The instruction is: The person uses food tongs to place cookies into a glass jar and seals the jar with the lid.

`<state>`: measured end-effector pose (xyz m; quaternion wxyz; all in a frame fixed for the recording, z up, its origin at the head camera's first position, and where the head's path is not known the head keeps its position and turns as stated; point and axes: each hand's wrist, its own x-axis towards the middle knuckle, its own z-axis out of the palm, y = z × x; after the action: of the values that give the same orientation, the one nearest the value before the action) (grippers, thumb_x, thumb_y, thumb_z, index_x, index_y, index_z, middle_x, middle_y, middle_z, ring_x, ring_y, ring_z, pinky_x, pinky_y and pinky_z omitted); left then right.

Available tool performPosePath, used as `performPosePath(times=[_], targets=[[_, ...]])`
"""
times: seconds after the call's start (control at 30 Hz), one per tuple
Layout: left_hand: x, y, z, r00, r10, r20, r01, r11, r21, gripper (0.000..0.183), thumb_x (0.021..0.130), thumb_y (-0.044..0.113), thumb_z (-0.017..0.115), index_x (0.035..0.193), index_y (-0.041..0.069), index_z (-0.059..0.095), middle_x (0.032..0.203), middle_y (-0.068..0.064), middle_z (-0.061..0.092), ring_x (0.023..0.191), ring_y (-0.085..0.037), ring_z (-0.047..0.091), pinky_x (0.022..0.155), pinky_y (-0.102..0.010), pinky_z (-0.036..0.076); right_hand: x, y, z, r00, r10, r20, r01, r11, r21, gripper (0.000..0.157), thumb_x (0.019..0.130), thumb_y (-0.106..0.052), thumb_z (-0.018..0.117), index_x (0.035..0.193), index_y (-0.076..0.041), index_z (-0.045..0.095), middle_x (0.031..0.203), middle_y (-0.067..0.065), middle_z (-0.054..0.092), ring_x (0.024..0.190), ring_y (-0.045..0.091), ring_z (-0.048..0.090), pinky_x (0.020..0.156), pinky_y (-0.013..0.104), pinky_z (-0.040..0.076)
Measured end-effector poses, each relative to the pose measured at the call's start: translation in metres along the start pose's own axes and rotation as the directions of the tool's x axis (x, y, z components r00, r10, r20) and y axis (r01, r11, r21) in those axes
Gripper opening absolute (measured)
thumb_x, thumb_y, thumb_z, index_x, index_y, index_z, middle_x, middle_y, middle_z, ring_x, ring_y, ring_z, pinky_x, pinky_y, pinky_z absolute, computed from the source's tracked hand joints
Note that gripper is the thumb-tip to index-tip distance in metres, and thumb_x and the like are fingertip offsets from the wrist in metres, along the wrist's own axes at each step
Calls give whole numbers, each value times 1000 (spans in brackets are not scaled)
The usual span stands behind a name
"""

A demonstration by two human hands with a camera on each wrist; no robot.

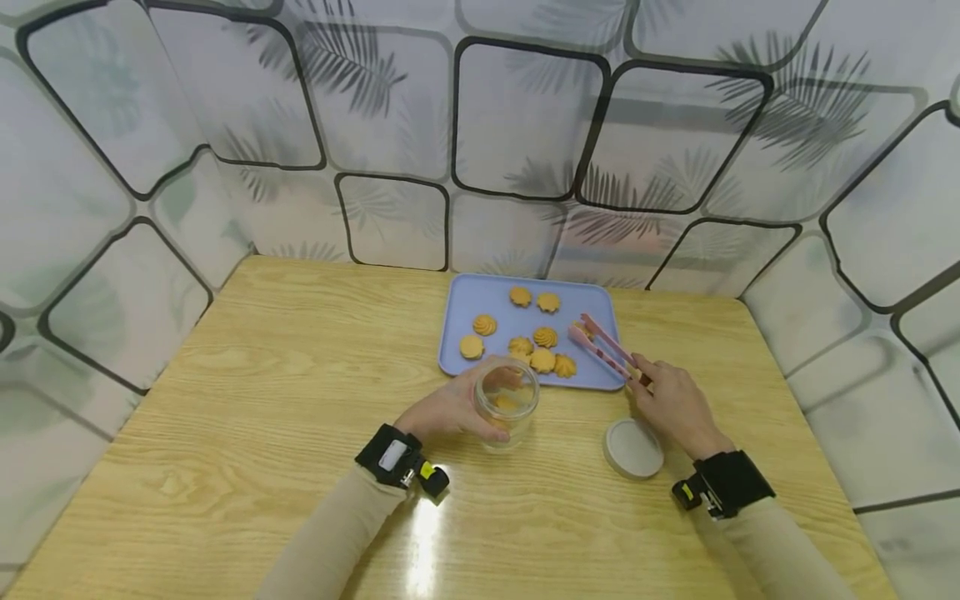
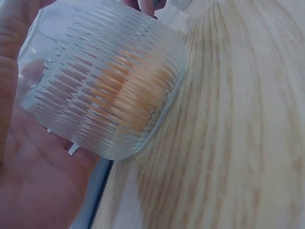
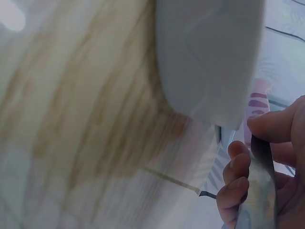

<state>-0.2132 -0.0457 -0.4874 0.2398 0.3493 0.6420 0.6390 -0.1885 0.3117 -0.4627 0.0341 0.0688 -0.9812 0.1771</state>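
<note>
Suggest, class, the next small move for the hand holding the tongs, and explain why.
The right hand should probably squeeze the pink tongs gently: their tips appear to straddle a cookie on the blue tray, while the left hand holds the open glass jar nearby.
</note>
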Motion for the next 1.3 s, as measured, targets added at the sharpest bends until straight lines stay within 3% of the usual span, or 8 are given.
performPosePath(times=[0.47, 0.67, 0.8, 1.13, 1.3], targets=[[1, 0, 2, 1000, 16, 5, -15, 1000, -13, 90, 71, -8, 87, 147, 18, 46, 149, -19, 49, 139, -27, 46, 112, -49, 44, -7, 7, 7, 998, -24, -60, 28, 997, 77, 41, 100, -11, 60, 137, 5, 60, 77, 11, 59, 55, 17, 40, 48, 27, 29], [1, 0, 2, 1000, 8, 6, -8, 1000, -22, 90, 71, -8, 87, 146, 19, 46, 150, -18, 49, 140, -25, 46, 113, -47, 44, -15, 6, 6, 999, 35, -14, -33, 987, 157, 44, 102, -17, 60, 140, 5, 57, 67, 5, 50, 52, 13, 39, 44, 24, 30], [0, 0, 2, 1000, 5, 5, -5, 999, -34, 90, 72, -8, 87, 147, 18, 46, 150, -17, 48, 140, -26, 45, 112, -47, 45, -20, 4, 4, 999, 45, 1, -45, 981, 189, 45, 102, -19, 60, 140, 5, 57, 69, 6, 56, 52, 12, 39, 45, 24, 31], [-1, -1, 1, 1000, -2, 4, 2, 1000, -27, 90, 72, -8, 87, 147, 21, 46, 149, -7, 51, 140, -23, 45, 109, -46, 48, -39, -11, 2, 999, 15, -29, -8, 975, 222, 41, 100, -15, 65, 137, 4, 60, 82, 9, 64, 58, 12, 39, 49, 23, 30], [-1, 0, 1, 1000, 17, 7, -16, 999, -30, 90, 72, -9, 87, 147, 19, 46, 150, -19, 48, 140, -26, 46, 111, -49, 46, -47, -18, 0, 992, -63, -105, 83, 976, 199, 39, 97, -9, 67, 133, 6, 63, 74, 4, 59, 54, 5, 33, 47, 22, 29]])
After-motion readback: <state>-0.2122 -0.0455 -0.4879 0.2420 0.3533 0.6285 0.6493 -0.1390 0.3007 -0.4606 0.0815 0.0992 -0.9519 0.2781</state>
